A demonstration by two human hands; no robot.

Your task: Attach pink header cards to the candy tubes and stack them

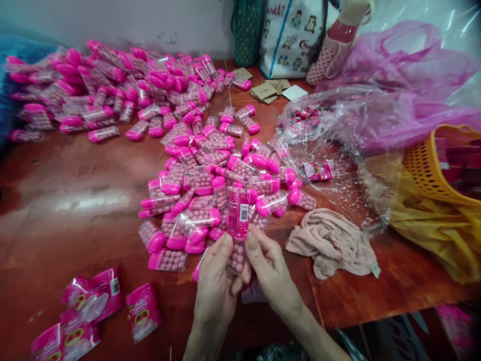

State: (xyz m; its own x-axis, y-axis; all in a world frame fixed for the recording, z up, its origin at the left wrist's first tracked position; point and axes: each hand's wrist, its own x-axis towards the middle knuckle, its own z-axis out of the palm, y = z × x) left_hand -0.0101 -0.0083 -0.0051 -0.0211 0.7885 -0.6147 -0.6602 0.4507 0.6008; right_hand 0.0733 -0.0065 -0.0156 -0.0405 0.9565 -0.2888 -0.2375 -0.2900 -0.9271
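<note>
My left hand (216, 286) and my right hand (270, 276) meet at the near edge of the table, both gripping one clear candy container (237, 253) filled with pink balls. A pink printed sleeve with a barcode (238, 215) covers the container's upper half. Just beyond my hands lies a heap of the same clear containers with pink caps (210, 195).
A larger pile of pink-capped containers (112, 90) fills the far left. Sleeved pink packets (93, 306) lie near left. A beige cloth (332, 243), crumpled clear plastic (338, 130), a pink bag (406, 75) and an orange basket (428, 165) sit to the right. Bags stand at the back wall.
</note>
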